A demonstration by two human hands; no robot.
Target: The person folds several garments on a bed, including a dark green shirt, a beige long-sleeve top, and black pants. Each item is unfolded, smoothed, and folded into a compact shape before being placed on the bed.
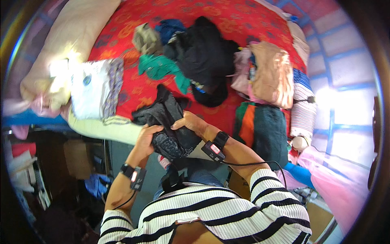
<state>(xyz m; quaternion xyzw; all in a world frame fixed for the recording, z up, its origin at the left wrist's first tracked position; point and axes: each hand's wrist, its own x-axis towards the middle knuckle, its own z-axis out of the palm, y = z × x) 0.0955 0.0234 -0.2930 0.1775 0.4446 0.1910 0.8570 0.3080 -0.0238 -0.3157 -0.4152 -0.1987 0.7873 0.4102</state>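
Observation:
Between my two hands hangs a dark grey-black garment (169, 122), gathered and creased, with a pale pattern near its lower end. My left hand (147, 138) grips its left side, thumb on top. On the other side my right hand (192, 123) pinches the cloth with thumb and fingers. Just beyond, a loose heap lies on the red patterned bedsheet (128, 36): a large black garment (204, 55), a green cloth (164, 70), a beige cloth (147, 39) and a blue cloth (172, 29). The garment's underside is hidden.
Folded white clothing (91, 91) sits at the bed's left, beside a long cream pillow (79, 30). To the right are a folded tan garment (271, 73), a dark green folded cloth (269, 131) and a striped roll (303, 106). Pink netting (332, 183) hangs at lower right.

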